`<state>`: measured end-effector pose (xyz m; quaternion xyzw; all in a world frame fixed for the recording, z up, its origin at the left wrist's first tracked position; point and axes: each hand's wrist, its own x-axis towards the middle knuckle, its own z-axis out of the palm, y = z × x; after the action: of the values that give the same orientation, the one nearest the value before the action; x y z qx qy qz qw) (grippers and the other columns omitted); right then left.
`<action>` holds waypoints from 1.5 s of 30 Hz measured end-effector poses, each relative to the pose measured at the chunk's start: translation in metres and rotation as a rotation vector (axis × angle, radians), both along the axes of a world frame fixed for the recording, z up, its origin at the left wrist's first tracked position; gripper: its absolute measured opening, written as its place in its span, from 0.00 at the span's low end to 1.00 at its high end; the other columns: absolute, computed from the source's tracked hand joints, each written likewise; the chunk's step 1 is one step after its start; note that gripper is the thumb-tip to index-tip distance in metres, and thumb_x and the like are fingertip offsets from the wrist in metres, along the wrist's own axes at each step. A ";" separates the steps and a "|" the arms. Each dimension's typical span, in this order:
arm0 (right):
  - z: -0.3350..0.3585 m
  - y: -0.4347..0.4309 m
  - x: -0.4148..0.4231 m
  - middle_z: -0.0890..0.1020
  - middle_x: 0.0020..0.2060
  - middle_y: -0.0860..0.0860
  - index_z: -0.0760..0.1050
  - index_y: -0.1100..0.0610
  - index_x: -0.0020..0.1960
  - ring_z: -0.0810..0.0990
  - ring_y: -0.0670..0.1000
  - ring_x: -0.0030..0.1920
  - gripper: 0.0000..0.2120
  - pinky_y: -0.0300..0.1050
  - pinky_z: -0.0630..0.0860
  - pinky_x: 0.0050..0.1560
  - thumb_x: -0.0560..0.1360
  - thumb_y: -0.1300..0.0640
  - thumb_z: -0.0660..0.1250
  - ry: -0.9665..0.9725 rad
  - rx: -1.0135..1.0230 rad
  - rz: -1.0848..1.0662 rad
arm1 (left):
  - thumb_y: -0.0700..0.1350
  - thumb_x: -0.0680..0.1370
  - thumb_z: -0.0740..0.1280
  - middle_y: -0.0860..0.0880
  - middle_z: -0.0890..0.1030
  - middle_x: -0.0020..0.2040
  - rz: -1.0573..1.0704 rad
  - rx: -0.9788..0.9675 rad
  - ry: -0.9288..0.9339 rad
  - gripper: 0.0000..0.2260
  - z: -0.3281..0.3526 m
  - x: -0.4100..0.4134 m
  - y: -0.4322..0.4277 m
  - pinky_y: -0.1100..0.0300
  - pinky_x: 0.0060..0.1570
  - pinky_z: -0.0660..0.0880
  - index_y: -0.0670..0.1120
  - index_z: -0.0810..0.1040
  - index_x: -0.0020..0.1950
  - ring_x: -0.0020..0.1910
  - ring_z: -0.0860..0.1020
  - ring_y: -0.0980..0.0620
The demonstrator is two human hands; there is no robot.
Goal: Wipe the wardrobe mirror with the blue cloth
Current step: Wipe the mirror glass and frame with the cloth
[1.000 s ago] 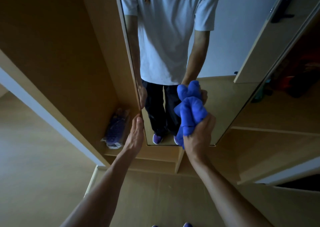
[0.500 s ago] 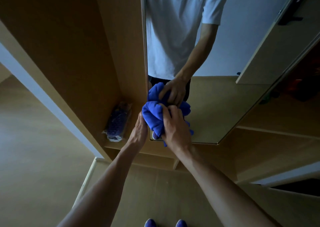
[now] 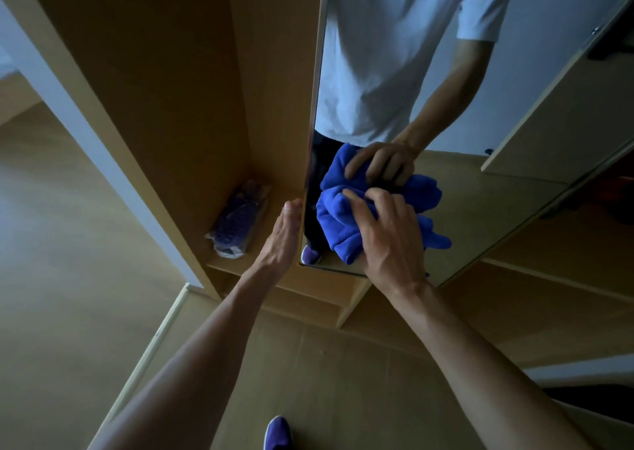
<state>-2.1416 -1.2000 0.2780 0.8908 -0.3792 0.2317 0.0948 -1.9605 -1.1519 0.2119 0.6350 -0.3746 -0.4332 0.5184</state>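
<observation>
The wardrobe mirror (image 3: 480, 216) is a tall glass panel on an open wooden door and reflects a person in a white T-shirt. My right hand (image 3: 391, 237) grips a bunched blue cloth (image 3: 338, 230) and presses it against the lower left part of the glass. The cloth's reflection shows just above it. My left hand (image 3: 283, 237) holds the door's left edge near the bottom, fingers wrapped round the edge and partly hidden behind it.
Left of the door, a wardrobe shelf (image 3: 219, 264) bears a wrapped purple bundle (image 3: 236, 223). Wooden floor (image 3: 68, 278) spreads below and to the left. A purple shoe (image 3: 278, 432) shows at the bottom edge. The wardrobe's dark interior (image 3: 610, 202) lies at right.
My right hand has slid the cloth leftwards across the lower glass, from near the middle toward the left edge. The left hand has kept its hold on the door edge.
</observation>
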 end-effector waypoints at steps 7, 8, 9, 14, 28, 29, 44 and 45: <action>-0.026 -0.006 0.002 0.75 0.58 0.55 0.72 0.53 0.71 0.73 0.56 0.51 0.32 0.53 0.72 0.52 0.68 0.56 0.75 -0.049 -0.052 0.039 | 0.80 0.72 0.43 0.59 0.72 0.67 0.056 -0.049 -0.040 0.15 -0.011 -0.004 -0.004 0.40 0.76 0.64 0.87 0.67 0.50 0.72 0.70 0.51; -0.029 -0.008 0.002 0.75 0.58 0.55 0.72 0.53 0.71 0.73 0.57 0.51 0.31 0.53 0.72 0.52 0.69 0.56 0.74 -0.065 -0.062 0.052 | 0.80 0.72 0.43 0.60 0.72 0.66 0.057 -0.057 -0.050 0.15 -0.012 -0.003 -0.005 0.41 0.76 0.64 0.87 0.67 0.50 0.72 0.70 0.51; -0.031 -0.008 0.002 0.76 0.58 0.55 0.73 0.53 0.71 0.73 0.57 0.51 0.30 0.54 0.72 0.51 0.69 0.55 0.72 -0.080 -0.069 0.060 | 0.80 0.72 0.43 0.60 0.73 0.65 0.054 -0.067 -0.056 0.16 -0.013 -0.003 -0.004 0.41 0.75 0.64 0.86 0.67 0.51 0.71 0.71 0.51; -0.038 -0.012 0.005 0.75 0.55 0.56 0.74 0.54 0.69 0.72 0.57 0.50 0.29 0.54 0.72 0.51 0.70 0.46 0.69 -0.119 -0.104 0.076 | 0.72 0.78 0.46 0.57 0.75 0.67 0.089 -0.135 -0.103 0.14 -0.028 0.001 -0.005 0.43 0.74 0.67 0.82 0.70 0.53 0.69 0.73 0.55; -0.064 -0.035 0.016 0.75 0.52 0.55 0.78 0.56 0.60 0.75 0.57 0.51 0.16 0.52 0.74 0.47 0.75 0.53 0.69 -0.205 -0.380 0.215 | 0.63 0.84 0.51 0.57 0.75 0.73 0.048 -0.564 -0.122 0.23 -0.098 0.003 -0.024 0.46 0.77 0.65 0.58 0.69 0.76 0.73 0.71 0.59; -0.067 -0.036 0.016 0.75 0.51 0.55 0.79 0.56 0.60 0.74 0.56 0.51 0.15 0.48 0.72 0.46 0.74 0.54 0.69 -0.195 -0.415 0.207 | 0.63 0.85 0.51 0.57 0.75 0.73 0.047 -0.583 -0.120 0.24 -0.101 0.003 -0.025 0.46 0.76 0.65 0.57 0.69 0.77 0.73 0.72 0.59; -0.079 -0.036 0.014 0.74 0.49 0.54 0.75 0.57 0.53 0.72 0.58 0.48 0.12 0.49 0.71 0.43 0.70 0.59 0.70 -0.084 -0.690 0.137 | 0.62 0.86 0.48 0.48 0.76 0.72 0.019 -0.703 -0.260 0.25 -0.116 0.010 -0.027 0.46 0.73 0.71 0.55 0.65 0.81 0.70 0.76 0.50; -0.079 -0.036 0.015 0.74 0.49 0.54 0.75 0.57 0.53 0.72 0.58 0.48 0.12 0.49 0.69 0.43 0.70 0.58 0.70 -0.080 -0.707 0.141 | 0.62 0.85 0.48 0.48 0.77 0.71 0.029 -0.706 -0.256 0.26 -0.117 0.011 -0.027 0.45 0.72 0.72 0.55 0.66 0.80 0.68 0.77 0.49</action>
<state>-2.1269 -1.2357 0.1987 0.8172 -0.2165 0.3890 0.3661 -1.9492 -1.1794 0.0950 0.4714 -0.5537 -0.1871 0.6604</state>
